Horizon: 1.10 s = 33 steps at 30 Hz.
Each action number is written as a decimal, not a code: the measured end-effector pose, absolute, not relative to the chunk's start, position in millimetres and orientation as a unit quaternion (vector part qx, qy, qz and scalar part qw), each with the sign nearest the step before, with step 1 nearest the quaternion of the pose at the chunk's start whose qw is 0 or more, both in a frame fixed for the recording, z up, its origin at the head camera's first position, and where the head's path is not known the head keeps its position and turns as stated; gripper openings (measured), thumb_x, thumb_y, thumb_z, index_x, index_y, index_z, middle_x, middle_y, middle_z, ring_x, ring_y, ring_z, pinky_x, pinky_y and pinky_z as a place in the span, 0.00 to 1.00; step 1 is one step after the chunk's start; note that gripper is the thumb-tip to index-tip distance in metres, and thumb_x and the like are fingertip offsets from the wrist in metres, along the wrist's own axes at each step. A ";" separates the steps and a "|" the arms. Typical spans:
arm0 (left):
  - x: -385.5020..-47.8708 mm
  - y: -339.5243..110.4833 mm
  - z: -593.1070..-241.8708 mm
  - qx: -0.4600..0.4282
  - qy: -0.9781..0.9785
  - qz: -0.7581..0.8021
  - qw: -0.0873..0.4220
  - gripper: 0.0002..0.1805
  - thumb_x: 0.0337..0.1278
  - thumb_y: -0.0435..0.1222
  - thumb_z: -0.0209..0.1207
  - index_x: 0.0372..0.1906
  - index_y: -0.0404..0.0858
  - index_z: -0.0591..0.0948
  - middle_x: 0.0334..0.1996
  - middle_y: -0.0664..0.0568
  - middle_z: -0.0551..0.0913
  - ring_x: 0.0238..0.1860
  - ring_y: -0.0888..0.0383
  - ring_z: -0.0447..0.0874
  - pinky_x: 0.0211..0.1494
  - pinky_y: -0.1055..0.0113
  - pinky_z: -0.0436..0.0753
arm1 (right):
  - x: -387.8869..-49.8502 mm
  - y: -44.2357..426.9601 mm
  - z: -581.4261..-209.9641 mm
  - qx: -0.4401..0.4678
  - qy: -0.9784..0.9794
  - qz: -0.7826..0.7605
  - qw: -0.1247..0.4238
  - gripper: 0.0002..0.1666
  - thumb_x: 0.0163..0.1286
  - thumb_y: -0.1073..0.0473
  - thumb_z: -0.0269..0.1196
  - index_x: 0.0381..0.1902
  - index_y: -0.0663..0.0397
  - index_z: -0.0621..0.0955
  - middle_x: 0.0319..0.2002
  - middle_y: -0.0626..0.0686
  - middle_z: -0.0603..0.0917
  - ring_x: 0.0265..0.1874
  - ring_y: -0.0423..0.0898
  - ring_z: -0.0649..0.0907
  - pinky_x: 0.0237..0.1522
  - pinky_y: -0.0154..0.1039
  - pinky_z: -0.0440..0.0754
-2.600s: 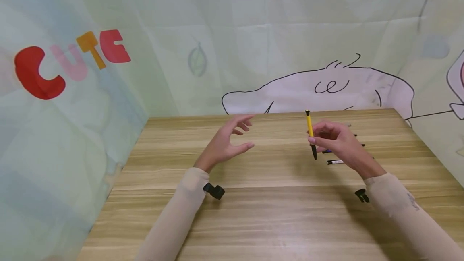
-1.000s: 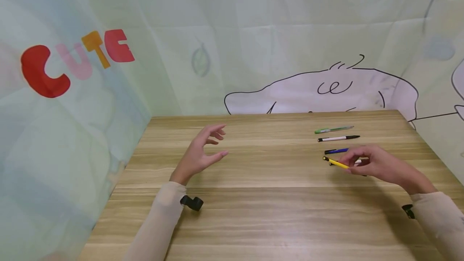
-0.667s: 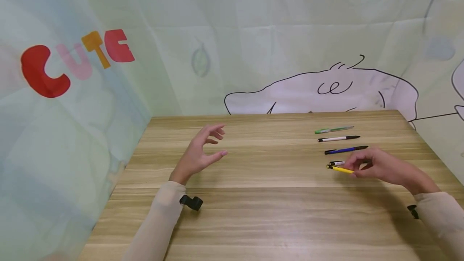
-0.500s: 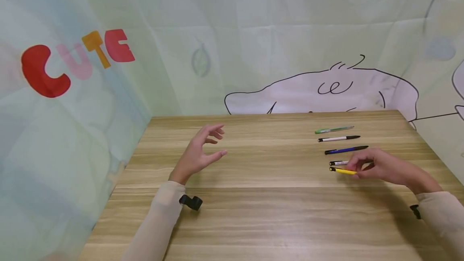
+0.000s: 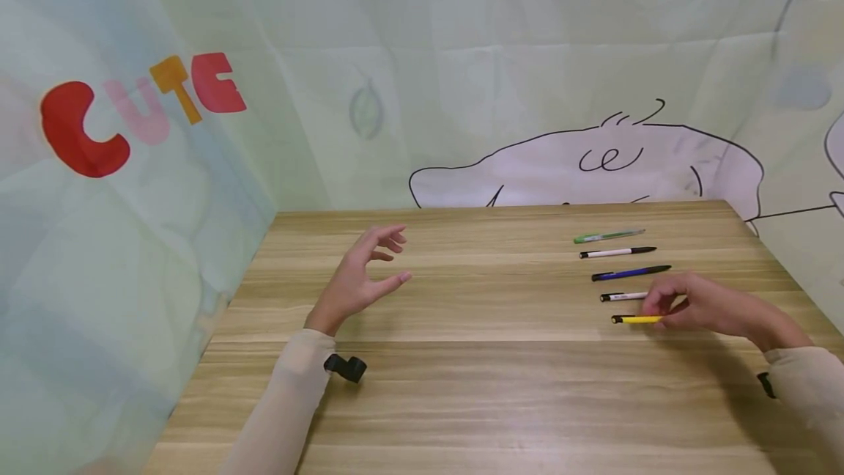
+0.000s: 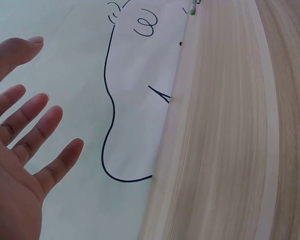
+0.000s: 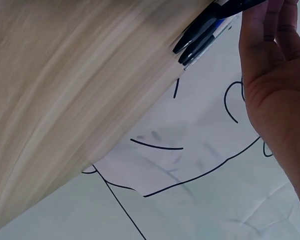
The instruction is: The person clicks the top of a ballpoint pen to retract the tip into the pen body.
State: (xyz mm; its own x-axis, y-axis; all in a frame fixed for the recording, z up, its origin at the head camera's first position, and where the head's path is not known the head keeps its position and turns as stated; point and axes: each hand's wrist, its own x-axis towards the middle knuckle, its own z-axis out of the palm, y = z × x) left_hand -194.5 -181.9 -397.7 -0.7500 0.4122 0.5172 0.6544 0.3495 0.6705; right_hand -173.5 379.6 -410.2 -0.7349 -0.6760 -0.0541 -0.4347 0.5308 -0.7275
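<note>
My right hand (image 5: 715, 308) pinches a yellow pen with black ends (image 5: 638, 319) between thumb and fingers, low at the right side of the wooden table. The fingers hide the pen's right part; its dark tip (image 7: 239, 7) shows in the right wrist view. Just behind it lies a white pen (image 5: 622, 297), partly covered by the hand. Farther back lie a blue pen (image 5: 631, 273), a second white pen with black ends (image 5: 616, 252) and a green pen (image 5: 608, 237). My left hand (image 5: 359, 277) hovers at the left, fingers spread and relaxed, holding nothing.
The wooden table (image 5: 488, 402) ends at a backdrop cloth (image 5: 428, 94) with line drawings and coloured letters. Black wrist devices (image 5: 346, 368) sit at both sleeves. The pens lie roughly parallel, tips to the right.
My right hand has brought the yellow pen from upright in the air down and right, turning it level in front of the other pens. The left hand has shifted left, then stayed nearly still.
</note>
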 end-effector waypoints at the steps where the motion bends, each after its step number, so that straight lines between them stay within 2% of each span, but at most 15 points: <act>1: -194.5 -182.3 -397.6 -0.328 -0.812 -0.465 0.130 0.41 0.53 0.33 0.74 0.72 0.48 0.70 0.57 0.52 0.78 0.55 0.49 0.79 0.56 0.50 0.85 | -173.4 380.5 -410.6 -0.321 0.859 -0.361 0.170 0.10 0.63 0.64 0.72 0.40 0.45 0.86 0.38 0.44 0.85 0.36 0.40 0.83 0.38 0.34 0.85; 9: -194.1 -184.3 -395.6 -0.322 -0.814 -0.466 0.128 0.41 0.53 0.33 0.75 0.72 0.48 0.71 0.57 0.53 0.78 0.55 0.54 0.79 0.57 0.51 0.84 | -174.9 385.5 -415.6 -0.321 0.854 -0.362 0.193 0.09 0.64 0.62 0.72 0.40 0.44 0.86 0.38 0.44 0.86 0.35 0.42 0.84 0.37 0.34 0.85; 16: -194.3 -184.9 -396.5 -0.324 -0.809 -0.474 0.127 0.40 0.53 0.33 0.74 0.71 0.48 0.71 0.57 0.53 0.78 0.55 0.53 0.79 0.57 0.51 0.84 | -178.2 387.0 -419.2 -0.307 0.859 -0.348 0.216 0.09 0.63 0.60 0.72 0.40 0.44 0.86 0.39 0.44 0.86 0.35 0.40 0.84 0.38 0.33 0.85; 21: -194.6 -184.6 -398.3 -0.322 -0.807 -0.479 0.126 0.41 0.51 0.29 0.75 0.71 0.44 0.70 0.57 0.49 0.78 0.56 0.48 0.79 0.56 0.46 0.83 | -178.9 386.0 -421.5 -0.296 0.865 -0.337 0.225 0.09 0.63 0.60 0.73 0.40 0.43 0.86 0.39 0.43 0.86 0.36 0.38 0.84 0.38 0.33 0.86; 27: -184.9 -179.2 -385.3 -0.322 -0.807 -0.479 0.125 0.40 0.50 0.24 0.73 0.70 0.35 0.70 0.56 0.41 0.77 0.54 0.40 0.78 0.55 0.39 0.82 | -179.7 385.7 -423.5 -0.307 0.861 -0.338 0.223 0.10 0.63 0.63 0.72 0.41 0.46 0.86 0.40 0.43 0.85 0.35 0.36 0.82 0.37 0.33 0.85; 33: -174.0 -173.8 -369.4 -0.326 -0.809 -0.474 0.123 0.38 0.52 0.24 0.71 0.69 0.31 0.70 0.55 0.39 0.77 0.54 0.38 0.78 0.55 0.38 0.82 | -178.4 384.7 -419.5 -0.301 0.870 -0.330 0.208 0.10 0.64 0.62 0.72 0.43 0.47 0.85 0.40 0.44 0.86 0.36 0.36 0.82 0.38 0.32 0.84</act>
State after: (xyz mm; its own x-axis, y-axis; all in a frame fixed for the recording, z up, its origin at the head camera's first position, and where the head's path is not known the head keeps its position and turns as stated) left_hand -174.0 -173.8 -369.4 -0.7578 0.4101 0.5075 0.6430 0.3377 0.6874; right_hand -178.4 384.7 -419.5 -0.7330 -0.6604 -0.1633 -0.3861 0.6015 -0.6994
